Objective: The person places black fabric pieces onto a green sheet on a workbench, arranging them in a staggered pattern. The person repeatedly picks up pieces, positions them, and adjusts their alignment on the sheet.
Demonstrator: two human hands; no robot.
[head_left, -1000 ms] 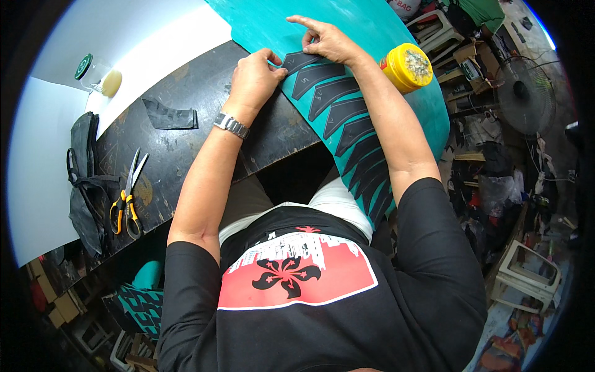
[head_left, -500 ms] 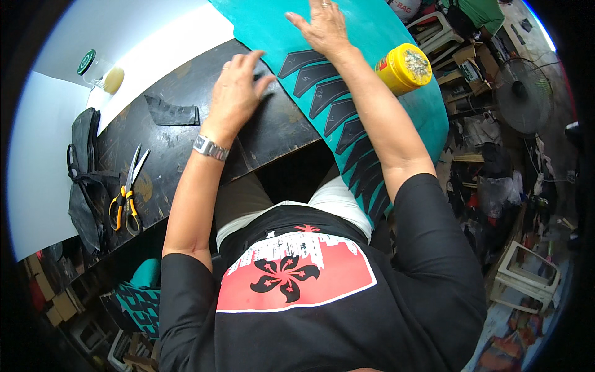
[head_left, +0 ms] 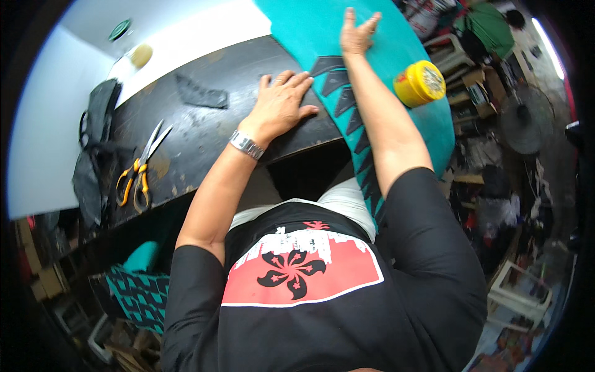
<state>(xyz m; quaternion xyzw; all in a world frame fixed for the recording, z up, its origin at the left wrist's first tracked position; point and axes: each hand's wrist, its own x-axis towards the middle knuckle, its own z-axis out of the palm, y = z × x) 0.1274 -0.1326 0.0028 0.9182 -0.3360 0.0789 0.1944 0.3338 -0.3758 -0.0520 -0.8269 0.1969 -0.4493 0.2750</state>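
Note:
My left hand [head_left: 282, 106] lies palm down on the black tabletop [head_left: 248, 68], fingers stretched out, beside the edge of a teal sheet [head_left: 297, 28]. My right hand [head_left: 358, 37] reaches over the far part of that sheet with its fingers apart and nothing in it; whether it touches the sheet I cannot tell. A row of curved, pointed black pieces [head_left: 336, 80] lies along the sheet's left edge, partly covered by my right forearm. To the right of that forearm a yellow tub [head_left: 419, 85] with a crusted top rests on the sheet.
Left on the table are yellow-handled scissors [head_left: 141, 170] with parted blades, a dark curved scrap [head_left: 201, 94] and a black fabric bundle [head_left: 93, 161]. A glass jar [head_left: 139, 57] stands farther back. Shelves, a fan [head_left: 525, 121] and a white stool [head_left: 519, 297] crowd the right.
My left hand has come down from above the table to lie flat on it. My right hand has swung outward over the sheet. The whole view has shifted slightly.

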